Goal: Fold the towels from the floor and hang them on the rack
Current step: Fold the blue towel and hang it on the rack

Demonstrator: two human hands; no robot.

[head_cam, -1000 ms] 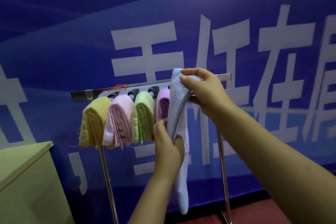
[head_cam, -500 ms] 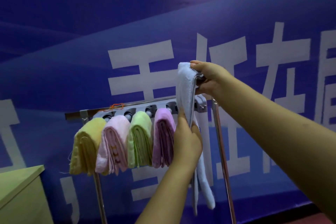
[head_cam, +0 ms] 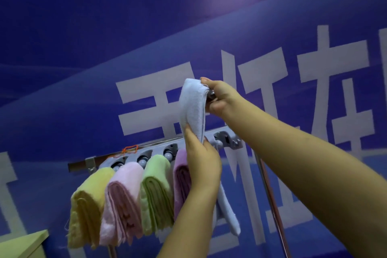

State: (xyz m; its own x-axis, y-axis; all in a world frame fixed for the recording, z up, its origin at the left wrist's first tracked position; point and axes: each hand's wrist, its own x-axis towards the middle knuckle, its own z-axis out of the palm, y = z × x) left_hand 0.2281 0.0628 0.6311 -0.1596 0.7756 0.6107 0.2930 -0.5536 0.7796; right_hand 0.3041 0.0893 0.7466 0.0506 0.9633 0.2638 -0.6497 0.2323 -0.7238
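Holding pale blue towel above rack, right hand fingers pinched on its top fold, left hand fingers clamped on its middle, four folded towels hanging leftward.

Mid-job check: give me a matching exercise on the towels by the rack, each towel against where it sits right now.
Things:
1. yellow towel
2. green towel
3. light blue towel
4. pink towel

Places:
A. held up in both hands, above the rack
B. hanging at the left end of the row
C. hanging second from the left
D. hanging third from the left

Pairs: 1-B, 2-D, 3-A, 4-C
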